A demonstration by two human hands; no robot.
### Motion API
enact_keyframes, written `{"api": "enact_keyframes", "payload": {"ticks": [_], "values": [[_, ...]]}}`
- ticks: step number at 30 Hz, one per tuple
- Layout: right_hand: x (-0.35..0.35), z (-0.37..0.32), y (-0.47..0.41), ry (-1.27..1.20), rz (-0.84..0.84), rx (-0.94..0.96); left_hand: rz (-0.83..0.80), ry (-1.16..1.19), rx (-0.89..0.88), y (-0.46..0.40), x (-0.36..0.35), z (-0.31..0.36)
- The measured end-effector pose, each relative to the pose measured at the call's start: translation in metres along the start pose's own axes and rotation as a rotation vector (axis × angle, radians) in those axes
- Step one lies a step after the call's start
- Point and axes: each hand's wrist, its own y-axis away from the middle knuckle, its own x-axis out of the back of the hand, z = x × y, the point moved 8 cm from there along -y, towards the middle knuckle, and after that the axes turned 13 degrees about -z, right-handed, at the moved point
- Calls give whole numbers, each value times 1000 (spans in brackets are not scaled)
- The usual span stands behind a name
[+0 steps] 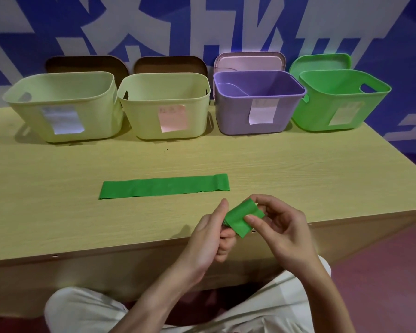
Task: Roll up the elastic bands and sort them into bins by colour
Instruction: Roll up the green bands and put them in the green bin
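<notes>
Both hands [208,233] [280,227] pinch one seemingly rolled green band [241,218].

Green bands [164,186], purple bin [257,109]

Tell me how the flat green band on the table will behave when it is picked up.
The flat green band looks thin and lies limp on the table, so it will probably droop. It seems light. The rolled band between both hands bends easily, which suggests the same.
</notes>
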Motion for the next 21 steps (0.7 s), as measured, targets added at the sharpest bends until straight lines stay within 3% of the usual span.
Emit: {"api": "enact_keyframes", "payload": {"ticks": [4,9,15,21], "values": [[-1,1,-1,18,6,-29,124,-222,-96,0,8,12],[4,-2,-2,36,61,-9,115,-475,-187,0,13,10],[1,-8,-2,-83,43,22,98,-277,-178,-4,10,19],[5,-11,-4,80,-11,32,-54,-183,-88,-9,10,12]]}}
